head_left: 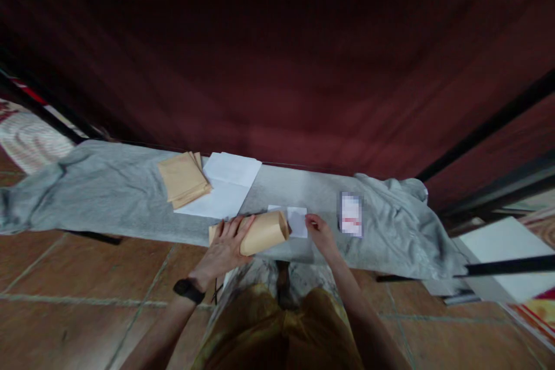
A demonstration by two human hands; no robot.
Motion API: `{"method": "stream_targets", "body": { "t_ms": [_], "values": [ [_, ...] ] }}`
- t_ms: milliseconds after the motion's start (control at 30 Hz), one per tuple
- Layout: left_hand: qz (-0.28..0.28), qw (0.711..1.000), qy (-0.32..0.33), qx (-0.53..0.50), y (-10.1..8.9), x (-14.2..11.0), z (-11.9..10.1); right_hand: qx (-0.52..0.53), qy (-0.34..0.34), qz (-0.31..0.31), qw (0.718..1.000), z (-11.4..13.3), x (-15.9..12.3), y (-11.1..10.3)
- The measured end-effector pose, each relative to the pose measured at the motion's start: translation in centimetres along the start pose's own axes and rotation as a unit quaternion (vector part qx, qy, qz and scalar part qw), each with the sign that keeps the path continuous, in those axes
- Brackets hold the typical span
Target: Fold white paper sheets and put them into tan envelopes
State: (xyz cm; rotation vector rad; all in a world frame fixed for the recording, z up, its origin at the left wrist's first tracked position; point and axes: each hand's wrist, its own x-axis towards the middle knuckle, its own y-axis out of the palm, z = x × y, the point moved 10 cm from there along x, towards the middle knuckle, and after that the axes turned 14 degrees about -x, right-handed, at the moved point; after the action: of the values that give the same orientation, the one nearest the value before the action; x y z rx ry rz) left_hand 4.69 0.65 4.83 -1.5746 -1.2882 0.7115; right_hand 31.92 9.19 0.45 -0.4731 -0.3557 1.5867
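My left hand (225,245), with a black band on its wrist, grips a brown paper bag (265,232). The bag lies on its side, its mouth bulging open toward the right. Beside that mouth is a small folded white paper (298,222), its left part partly hidden behind the bag. My right hand (319,231) pinches the right edge of this paper between thumb and fingers. Farther left, a stack of flat brown paper bags (182,178) rests partly on larger white sheets (234,176).
A grey cloth (125,185) covers the narrow bench, bunched at both ends. A phone-like object with a blurred screen (351,215) lies right of my right hand. Dark red fabric (277,87) rises behind the bench. Black bars (489,127) slant at the right, above a tiled floor (99,277).
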Motion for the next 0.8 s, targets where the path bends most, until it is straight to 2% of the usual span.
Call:
{"method": "stream_targets", "body": {
  "t_ms": [133, 200, 267, 333, 433, 567, 800],
  "values": [
    [-0.014, 0.999, -0.051, 0.001, -0.7, -2.2, 2.5, -0.056, -0.039, -0.016, 0.998, 0.8, 1.1, 0.6],
    [-0.017, 0.998, -0.061, 0.007, -0.9, -2.9, 3.0, -0.137, -0.078, -0.022, 0.987, 1.9, 1.2, 1.4],
    [-0.022, 0.997, -0.07, 0.014, -1.0, -3.4, 3.4, -0.252, -0.107, -0.036, 0.961, 2.8, 1.0, 2.3],
    [-0.025, 0.996, -0.08, 0.021, -1.2, -3.8, 3.7, -0.345, -0.103, -0.048, 0.932, 2.9, 0.9, 2.7],
    [-0.021, 0.995, -0.09, 0.032, -1.1, -4.1, 4.1, -0.413, -0.054, -0.058, 0.907, 1.9, 0.8, 2.4],
    [-0.018, 0.995, -0.092, 0.045, -0.9, -3.8, 4.4, -0.423, 0.022, -0.055, 0.904, 0.5, 0.9, 1.6],
    [0.003, 0.993, -0.109, 0.036, -0.4, -2.9, 4.9, -0.323, 0.063, -0.057, 0.942, -0.1, 1.2, 1.5]
  ]
}}
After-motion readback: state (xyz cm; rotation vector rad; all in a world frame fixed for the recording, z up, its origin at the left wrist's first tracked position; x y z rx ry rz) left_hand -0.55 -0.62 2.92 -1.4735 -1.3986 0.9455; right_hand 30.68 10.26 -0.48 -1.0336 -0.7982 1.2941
